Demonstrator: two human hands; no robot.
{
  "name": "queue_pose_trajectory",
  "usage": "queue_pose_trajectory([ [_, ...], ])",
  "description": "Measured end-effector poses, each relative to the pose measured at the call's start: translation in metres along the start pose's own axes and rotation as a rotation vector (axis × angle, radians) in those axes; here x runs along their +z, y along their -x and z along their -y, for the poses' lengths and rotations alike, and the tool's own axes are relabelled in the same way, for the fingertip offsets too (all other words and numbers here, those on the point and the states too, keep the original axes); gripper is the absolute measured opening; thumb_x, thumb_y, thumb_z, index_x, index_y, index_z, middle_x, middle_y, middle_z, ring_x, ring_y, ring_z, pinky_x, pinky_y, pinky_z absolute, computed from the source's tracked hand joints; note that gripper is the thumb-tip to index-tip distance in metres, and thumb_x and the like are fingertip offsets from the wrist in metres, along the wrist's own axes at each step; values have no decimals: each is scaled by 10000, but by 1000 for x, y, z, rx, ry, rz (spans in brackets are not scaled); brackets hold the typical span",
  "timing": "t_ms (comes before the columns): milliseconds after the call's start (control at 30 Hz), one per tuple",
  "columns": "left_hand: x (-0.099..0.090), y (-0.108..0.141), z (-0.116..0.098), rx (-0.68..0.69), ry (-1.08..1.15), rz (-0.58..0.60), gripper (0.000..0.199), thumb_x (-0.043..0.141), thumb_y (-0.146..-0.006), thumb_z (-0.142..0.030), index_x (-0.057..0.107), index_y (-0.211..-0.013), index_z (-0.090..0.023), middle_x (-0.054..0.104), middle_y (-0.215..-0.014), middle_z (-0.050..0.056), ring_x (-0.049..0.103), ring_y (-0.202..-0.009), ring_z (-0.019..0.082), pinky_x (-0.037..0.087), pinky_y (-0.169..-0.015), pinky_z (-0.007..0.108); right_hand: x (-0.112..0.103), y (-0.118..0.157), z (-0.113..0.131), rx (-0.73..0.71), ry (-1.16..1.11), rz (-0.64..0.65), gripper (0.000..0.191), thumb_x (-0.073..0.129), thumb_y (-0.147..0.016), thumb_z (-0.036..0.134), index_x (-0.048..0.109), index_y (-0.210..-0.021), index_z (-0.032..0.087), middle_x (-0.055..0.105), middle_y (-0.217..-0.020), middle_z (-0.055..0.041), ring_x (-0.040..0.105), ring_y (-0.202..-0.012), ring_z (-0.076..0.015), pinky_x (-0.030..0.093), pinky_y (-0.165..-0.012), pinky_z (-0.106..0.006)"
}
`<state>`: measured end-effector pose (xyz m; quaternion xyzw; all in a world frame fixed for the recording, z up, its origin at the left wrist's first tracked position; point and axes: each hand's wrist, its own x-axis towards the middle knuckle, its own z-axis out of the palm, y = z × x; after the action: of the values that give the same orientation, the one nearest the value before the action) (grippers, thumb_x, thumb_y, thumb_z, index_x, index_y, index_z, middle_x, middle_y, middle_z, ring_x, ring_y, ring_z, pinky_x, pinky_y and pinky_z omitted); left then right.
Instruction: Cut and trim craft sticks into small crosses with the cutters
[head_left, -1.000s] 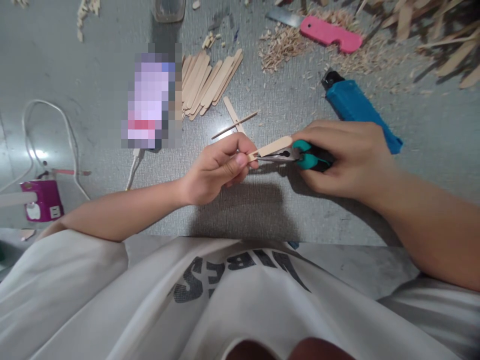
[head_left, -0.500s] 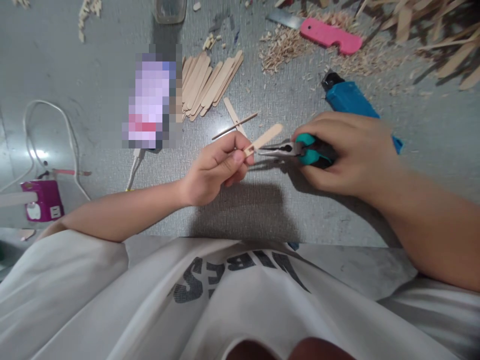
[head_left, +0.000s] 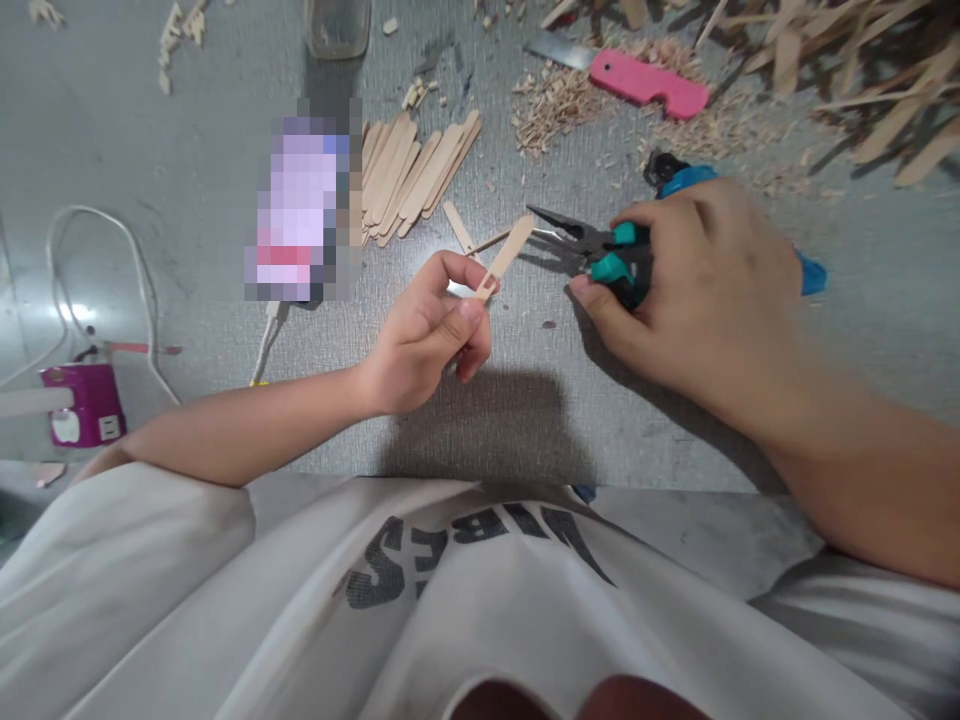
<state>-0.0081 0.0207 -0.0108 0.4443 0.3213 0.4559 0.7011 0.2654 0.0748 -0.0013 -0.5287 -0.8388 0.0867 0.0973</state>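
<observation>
Between thumb and fingers, my left hand (head_left: 435, 325) pinches a wooden popsicle stick (head_left: 511, 250) with a small slot cut near its held end. My right hand (head_left: 697, 280) grips needle-nose pliers (head_left: 592, 240) with teal and black handles. Their jaws are spread and point left, beside the stick's rounded tip and apart from the slot. Behind my left hand another stick (head_left: 456, 222) lies on the table, with a thin dark rod (head_left: 491, 241) across it, partly hidden. A blue-handled cutter (head_left: 686, 180) lies partly covered by my right hand.
A row of popsicle sticks (head_left: 420, 175) lies beside a blurred phone (head_left: 300, 205) on a white cable. At the back are a pink folding knife (head_left: 649, 82), wood shavings (head_left: 555, 110), a heap of sticks (head_left: 885, 70) and a clear container (head_left: 337, 28). A purple box (head_left: 86, 400) sits far left.
The pliers have moved up and away from the slot, and their jaws have spread. The held stick has tilted more upright. My right hand now covers more of the blue cutter.
</observation>
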Motion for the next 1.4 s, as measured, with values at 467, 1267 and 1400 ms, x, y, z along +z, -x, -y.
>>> queue_pose_trajectory([
  [467,-4,-5,-2,-20,116,1,439,843,-1032,-527,524,-959,-235,465,-728,-85,414,-571,60,366,-564,213,0,-2,4,-35,6,42,552,571,-1112,632,612,-1512,253,625,-1443,-216,613,-1385,-505,536,-1111,-715],
  [1267,5,-2,-4,-97,47,-135,462,816,-1040,-606,562,-1092,-223,771,-755,-37,492,-458,50,397,-489,215,-45,-23,-32,315,150,116,442,653,-1109,493,720,-1426,191,743,-1438,-273,738,-1309,-460,569,-977,-601],
  [1400,5,0,-5,-125,24,-147,504,808,-1036,-645,562,-1151,-221,856,-869,4,551,-436,55,410,-455,223,-47,-31,-39,384,56,161,394,721,-1048,443,706,-1392,252,797,-1302,-205,760,-1192,-424,547,-893,-564],
])
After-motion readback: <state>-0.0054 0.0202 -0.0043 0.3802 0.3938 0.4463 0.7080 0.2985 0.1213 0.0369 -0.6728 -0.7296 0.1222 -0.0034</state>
